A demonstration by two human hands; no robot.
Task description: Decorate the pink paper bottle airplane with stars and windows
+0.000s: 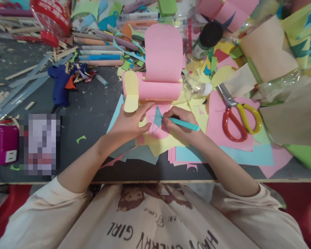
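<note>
My right hand (pixel 180 121) grips a teal marker (pixel 185 123), its tip at a star (pixel 158 117) on a rounded pink paper flap (pixel 159 134). Part of the star is filled with teal; its left points show only outlines. My left hand (pixel 126 121) rests beside the flap with its fingers apart, near a yellow paper strip (pixel 131 90) with rounded ends. That strip sits at the left end of a pink paper roll (pixel 158 90). Behind the roll stands a large pink paper panel (pixel 163 52). Yellow paper (pixel 157 148) lies under the flap.
Scissors (pixel 242 119) with red and yellow handles lie at right on pink paper. A blue glue gun (pixel 60 84) lies at left near several markers (pixel 101 57). A dark-lidded jar (pixel 207 39) and a red-labelled bottle (pixel 52 17) are farther back. Paper scraps surround them.
</note>
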